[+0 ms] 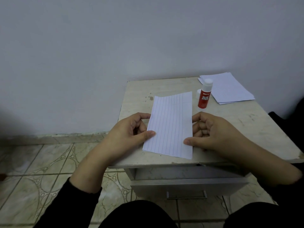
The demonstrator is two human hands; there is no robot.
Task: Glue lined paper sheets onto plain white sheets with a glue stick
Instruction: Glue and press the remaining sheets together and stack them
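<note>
Both hands pinched a white lined paper sheet (pixel 170 125) by its side edges: left hand (pixel 130 130) thumb on top, right hand (pixel 213 132) likewise, curled fingers beneath partly hidden. Beyond the right fingertips stood a red glue stick (pixel 204 96), cap indistinct.

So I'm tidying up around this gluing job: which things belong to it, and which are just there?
Part of the job:
lined sheet
glue stick
its cap
paper stack

Just there:
table
drawer
</note>
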